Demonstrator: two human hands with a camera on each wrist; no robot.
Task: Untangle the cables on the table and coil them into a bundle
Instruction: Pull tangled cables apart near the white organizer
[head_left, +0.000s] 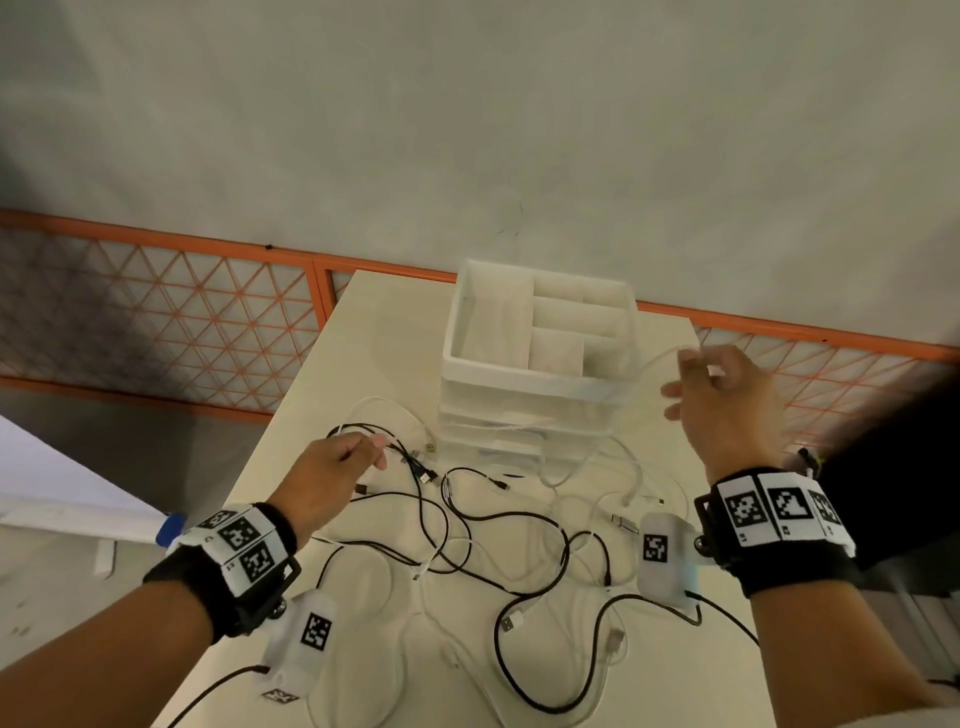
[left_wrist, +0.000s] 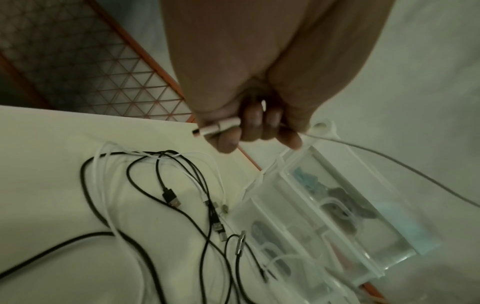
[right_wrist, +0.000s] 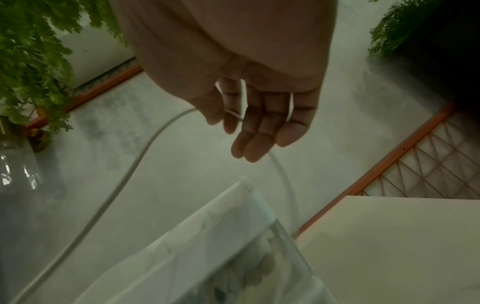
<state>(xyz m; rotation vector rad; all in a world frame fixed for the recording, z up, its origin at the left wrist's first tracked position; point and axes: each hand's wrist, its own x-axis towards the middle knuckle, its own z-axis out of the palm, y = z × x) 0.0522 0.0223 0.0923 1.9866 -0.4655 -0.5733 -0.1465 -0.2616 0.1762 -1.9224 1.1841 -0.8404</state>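
Loosely strewn over the smooth cream table (head_left: 374, 332), thin black cables (head_left: 519, 519) and paler white cables (head_left: 384, 623) cross one another in rounded loops, just in front of the clear plastic organizer (head_left: 540, 364), a squared box with white dividers on top and see-through drawers below. Several cables end in small metal plugs that lie close to the organizer's front left corner.

To the left of the organizer, the left hand (head_left: 327, 483) has its fingers curled round the stiff white plug end of a white cable (left_wrist: 389, 164); the wrist view shows the plug (left_wrist: 215, 130) sticking out past the thumb side. That cable runs up as one slim, matte strand over the organizer to the right hand (head_left: 727, 405), raised beside the organizer's right wall. There the thumb and forefinger seem to pinch the strand, the other fingers (right_wrist: 259, 133) hanging straight, though blur leaves the contact unsure.

Drawer contents show only as dim blue and grey shapes through the plastic. The white cables nearly vanish against the tabletop, and the nearest loops are cut off by the lower frame edge. Both wrists wear black bands with printed square markers.
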